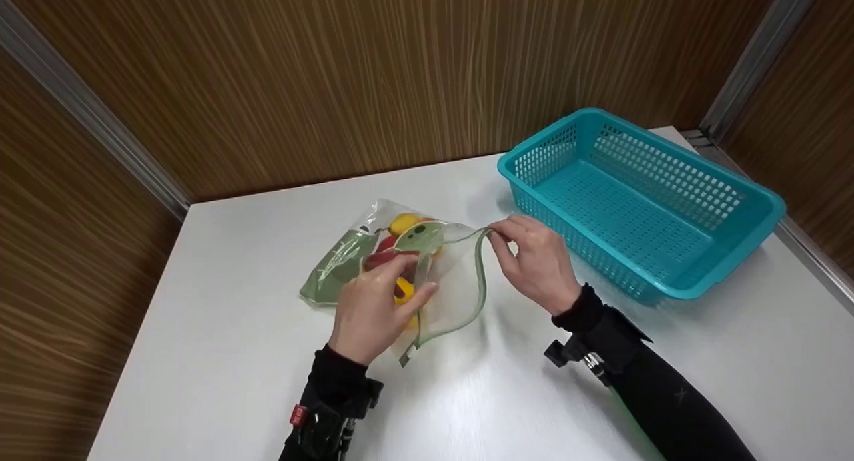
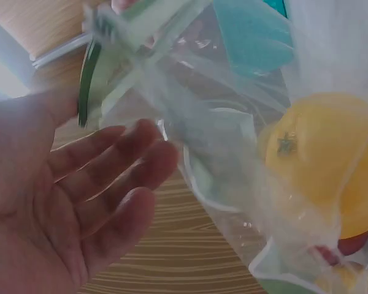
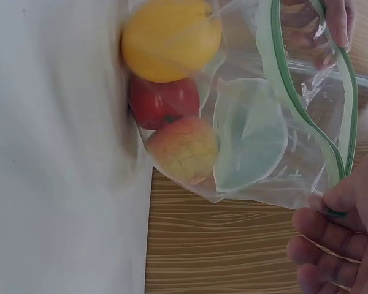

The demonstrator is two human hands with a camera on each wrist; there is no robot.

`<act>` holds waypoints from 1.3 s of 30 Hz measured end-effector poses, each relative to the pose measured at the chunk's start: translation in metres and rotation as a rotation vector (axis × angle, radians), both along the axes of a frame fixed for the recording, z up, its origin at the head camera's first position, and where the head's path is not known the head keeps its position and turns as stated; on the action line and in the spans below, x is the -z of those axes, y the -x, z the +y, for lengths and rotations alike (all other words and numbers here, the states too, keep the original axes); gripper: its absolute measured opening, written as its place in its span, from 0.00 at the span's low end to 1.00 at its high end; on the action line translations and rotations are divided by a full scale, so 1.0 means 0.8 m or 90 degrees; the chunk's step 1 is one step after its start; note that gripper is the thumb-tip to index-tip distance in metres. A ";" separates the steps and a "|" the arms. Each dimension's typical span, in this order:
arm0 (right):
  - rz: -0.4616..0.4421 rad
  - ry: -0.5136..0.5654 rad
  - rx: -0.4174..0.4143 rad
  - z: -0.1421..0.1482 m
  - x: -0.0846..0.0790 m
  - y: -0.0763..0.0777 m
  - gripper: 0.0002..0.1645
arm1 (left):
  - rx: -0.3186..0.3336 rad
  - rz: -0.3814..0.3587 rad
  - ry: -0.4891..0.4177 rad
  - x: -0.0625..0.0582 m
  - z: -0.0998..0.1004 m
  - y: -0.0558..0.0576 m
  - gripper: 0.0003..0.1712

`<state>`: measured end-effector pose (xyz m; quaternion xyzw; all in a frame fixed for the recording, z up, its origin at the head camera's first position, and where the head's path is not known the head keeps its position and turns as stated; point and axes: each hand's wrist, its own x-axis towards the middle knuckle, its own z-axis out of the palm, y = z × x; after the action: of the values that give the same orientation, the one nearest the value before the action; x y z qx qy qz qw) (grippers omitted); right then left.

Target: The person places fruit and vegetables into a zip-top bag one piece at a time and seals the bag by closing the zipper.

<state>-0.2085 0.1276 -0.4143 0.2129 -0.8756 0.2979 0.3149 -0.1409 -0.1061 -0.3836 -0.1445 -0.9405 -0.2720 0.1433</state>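
A clear zip bag [image 1: 337,267] with green printing lies on the table, its green-edged mouth [image 1: 482,274] spread apart. My right hand [image 1: 537,264] pinches one end of the mouth between thumb and fingertips. At the near side is my left hand [image 1: 370,307], thumb and index finger spread and the thumb against the green strip. The left wrist view has its other fingers loosely bent beside the film. Through the plastic show an orange [image 2: 322,159], a red apple [image 3: 162,101] and a yellow-red fruit [image 3: 184,150]. More yellow pieces are partly hidden behind the left hand.
A turquoise perforated basket [image 1: 620,207] stands on the white table [image 1: 220,327] at the back right, just beyond the right hand. Wood-grain panels [image 1: 373,81] close off the back and both sides.
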 end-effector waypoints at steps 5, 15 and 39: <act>-0.038 0.012 0.039 0.005 -0.007 -0.001 0.08 | 0.076 -0.102 0.081 0.006 0.010 -0.004 0.53; -0.056 0.025 0.067 0.013 -0.013 0.005 0.09 | 0.155 -0.145 0.204 0.013 0.012 -0.009 0.56; -0.111 0.002 0.046 0.038 -0.063 -0.025 0.08 | -0.150 0.156 -0.348 -0.014 -0.056 0.016 0.10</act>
<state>-0.1887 0.1578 -0.3635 0.1540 -0.9065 0.3049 0.2481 -0.1541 -0.1508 -0.3725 -0.0224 -0.8187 -0.4766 0.3195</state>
